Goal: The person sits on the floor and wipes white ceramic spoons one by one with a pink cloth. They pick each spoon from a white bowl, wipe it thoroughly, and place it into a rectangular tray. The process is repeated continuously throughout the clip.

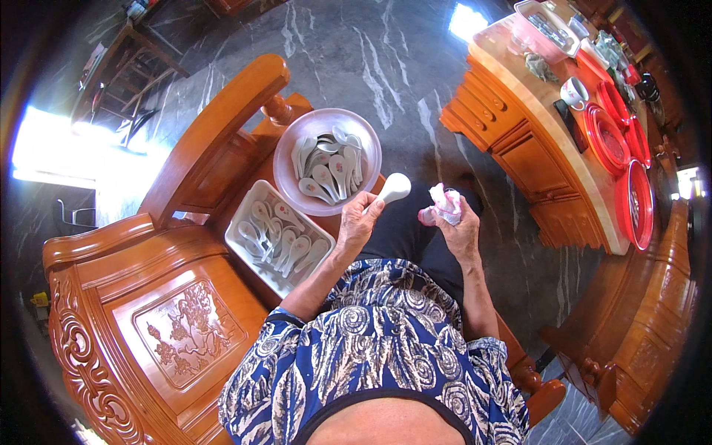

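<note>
A white soup spoon (396, 187) is gripped near its handle by my left hand (357, 221), its rounded bowl pointing up and to the right. In my right hand (461, 227) is a crumpled white cloth with a pink edge (445, 206), held apart from the spoon. A round translucent plastic basin (370, 142) to the left of my lap holds many white soup spoons, some with flower prints. Beside it, nearer my left arm, a white rectangular plastic basket (236, 225) holds several more such spoons.
Both containers rest on a carved wooden bench (222, 128). To the right stands a wooden cabinet (534, 161) with a pale top, bearing red round trays (634, 206), a mug (573, 93) and a pink-white tub (542, 33). Dark marbled floor (378, 67) lies ahead.
</note>
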A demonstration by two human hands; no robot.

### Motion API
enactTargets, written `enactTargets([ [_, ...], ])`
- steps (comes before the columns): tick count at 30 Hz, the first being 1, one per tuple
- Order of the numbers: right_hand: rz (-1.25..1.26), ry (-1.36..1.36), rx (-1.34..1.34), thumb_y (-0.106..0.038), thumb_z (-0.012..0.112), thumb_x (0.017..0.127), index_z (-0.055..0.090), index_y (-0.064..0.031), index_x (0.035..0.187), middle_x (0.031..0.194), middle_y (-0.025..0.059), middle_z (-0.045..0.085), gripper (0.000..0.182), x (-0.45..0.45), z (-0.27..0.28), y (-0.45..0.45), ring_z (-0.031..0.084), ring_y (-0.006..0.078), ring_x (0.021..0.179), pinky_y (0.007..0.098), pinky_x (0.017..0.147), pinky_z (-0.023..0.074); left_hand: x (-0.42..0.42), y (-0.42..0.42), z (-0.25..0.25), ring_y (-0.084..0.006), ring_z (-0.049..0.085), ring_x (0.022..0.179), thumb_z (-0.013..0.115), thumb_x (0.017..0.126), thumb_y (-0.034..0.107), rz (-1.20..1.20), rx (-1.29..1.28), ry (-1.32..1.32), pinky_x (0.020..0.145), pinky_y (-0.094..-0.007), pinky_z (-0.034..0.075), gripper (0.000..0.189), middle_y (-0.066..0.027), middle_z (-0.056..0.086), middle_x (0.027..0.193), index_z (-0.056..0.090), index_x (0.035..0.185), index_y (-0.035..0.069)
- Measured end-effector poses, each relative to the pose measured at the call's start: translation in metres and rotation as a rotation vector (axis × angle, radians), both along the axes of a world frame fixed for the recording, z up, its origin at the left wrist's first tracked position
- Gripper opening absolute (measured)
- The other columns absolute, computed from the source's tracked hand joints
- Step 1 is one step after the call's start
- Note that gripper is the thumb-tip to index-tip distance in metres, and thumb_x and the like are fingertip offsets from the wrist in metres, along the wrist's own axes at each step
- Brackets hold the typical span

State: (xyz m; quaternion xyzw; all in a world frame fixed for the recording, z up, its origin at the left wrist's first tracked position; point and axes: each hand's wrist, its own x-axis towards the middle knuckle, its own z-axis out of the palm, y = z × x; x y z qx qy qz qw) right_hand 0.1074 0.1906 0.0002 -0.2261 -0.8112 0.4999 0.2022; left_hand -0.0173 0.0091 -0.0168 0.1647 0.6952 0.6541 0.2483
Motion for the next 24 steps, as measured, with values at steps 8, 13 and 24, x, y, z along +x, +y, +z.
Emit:
enactTargets([
  [8,0.017,0.118,-0.297,-0.012,0.064,0.085,0.047,-0.0017,0.12,0.104,0.0079,0.059,0.04,-0.019,-0.016,-0.033,0.057,0.0163,0.097,0.0282,0.083,0.0465,0.029,0.014,0.013,-0.0116,0.056,0.071,0.055,0.091,0.016,-0.178,0.02,0.136,0.067,-0.026,0.046,0.016,-0.0056,0.062,0.076,0.057,0.091,0.0],
  [13,-0.031,0.134,-0.563,-0.011,0.06,0.088,0.047,-0.0011,0.12,0.103,0.005,0.058,0.036,-0.027,-0.022,-0.028,0.057,0.0141,0.092,0.0268,0.078,0.048,0.022,0.008,0.019,-0.0095,0.052,0.072,0.056,0.091,0.019,-0.248,-0.054,0.156,0.068,-0.0248,0.043,0.019,-0.0029,0.059,0.075,0.057,0.095,0.001],
  [24,-0.097,0.243,-0.992,-0.01,0.058,0.089,0.052,-0.0015,0.119,0.092,0.0011,0.06,0.032,-0.018,-0.037,-0.019,0.057,0.0087,0.074,0.0231,0.06,0.0491,0.027,0.01,0.013,-0.0081,0.048,0.069,0.057,0.09,0.021,-0.244,-0.059,0.14,0.063,-0.0247,0.041,0.02,-0.0015,0.054,0.072,0.057,0.093,0.001],
])
